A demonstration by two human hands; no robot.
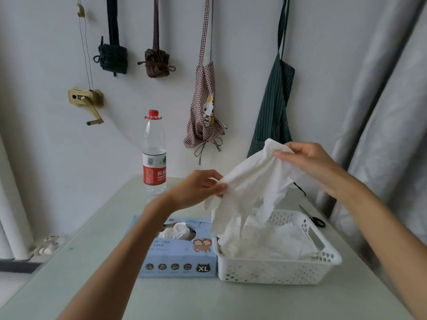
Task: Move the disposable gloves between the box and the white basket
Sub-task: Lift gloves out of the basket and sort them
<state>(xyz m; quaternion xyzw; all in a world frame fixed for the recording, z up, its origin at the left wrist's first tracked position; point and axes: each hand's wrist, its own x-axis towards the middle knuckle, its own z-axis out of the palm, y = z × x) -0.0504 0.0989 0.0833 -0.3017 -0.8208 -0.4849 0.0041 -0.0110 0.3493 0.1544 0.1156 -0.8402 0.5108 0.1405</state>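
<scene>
A: Item one, disposable glove [254,179], white thin film. Location?

B: Centre right of the frame, held in the air above the white basket [277,271]. Its lower end hangs down into the heap of gloves [265,243] already in the basket.

A: Hands?

B: Left hand [198,192], centre of frame: thumb and fingers pinch the glove's left edge. Right hand [307,162], right of centre and higher: fingertips pinch the top edge. Both are closed on the same glove, which is stretched loosely between them.

A: Item two, box [178,250].

B: Pale blue, marked XL, lower centre, just beside the basket's left wall, possibly touching. One more glove [178,229] bunches out of its top slot.

A: Handling notes?

B: Judged very light, limp and crinkly, with no stiffness at all. It probably clings to its neighbours, so lifting one may drag others up. It should be hard to break but could tear if pulled hard between two hands. Best taken at an edge or cuff with a fingertip pinch; a grab at the middle would only crumple it.

A: Other entries?

B: Water bottle [154,153] with a red cap, upper centre on the table [115,285]. Scissors [314,219], right, behind the basket. Aprons [204,112] on the wall above.
</scene>
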